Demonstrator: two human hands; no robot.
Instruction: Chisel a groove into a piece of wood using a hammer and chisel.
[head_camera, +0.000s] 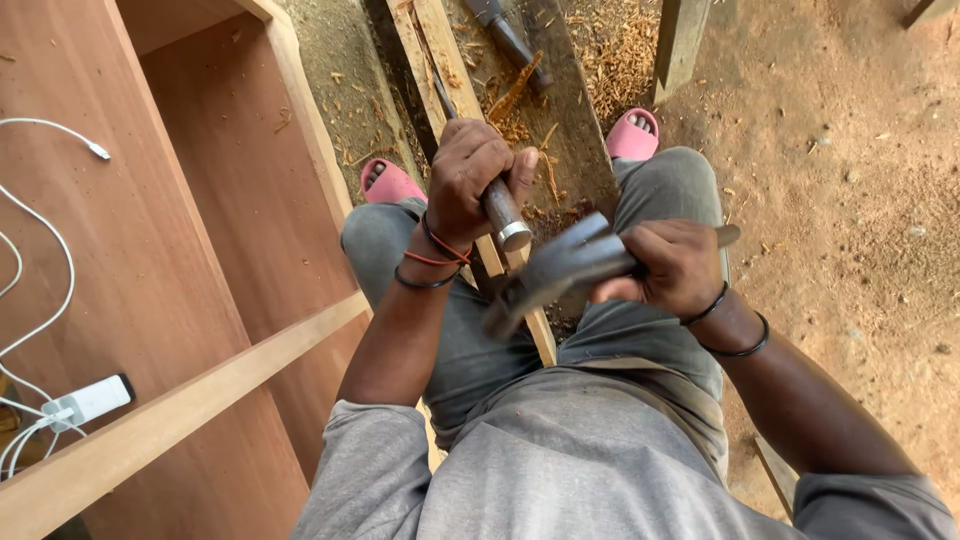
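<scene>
Two hands busy — left hand (470, 180) clamped on chisel (497, 205), right hand (672, 265) gripping hammer (560, 268) — above wood strip (430, 50).

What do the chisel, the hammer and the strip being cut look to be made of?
Chisel in the left hand: brownish handle, probably wood, with a shiny metal ring at its end. Hammer in the right hand: dull grey head, seemingly steel, blurred. Strip: pale bare wood with a chopped notch, shavings around it.
</scene>
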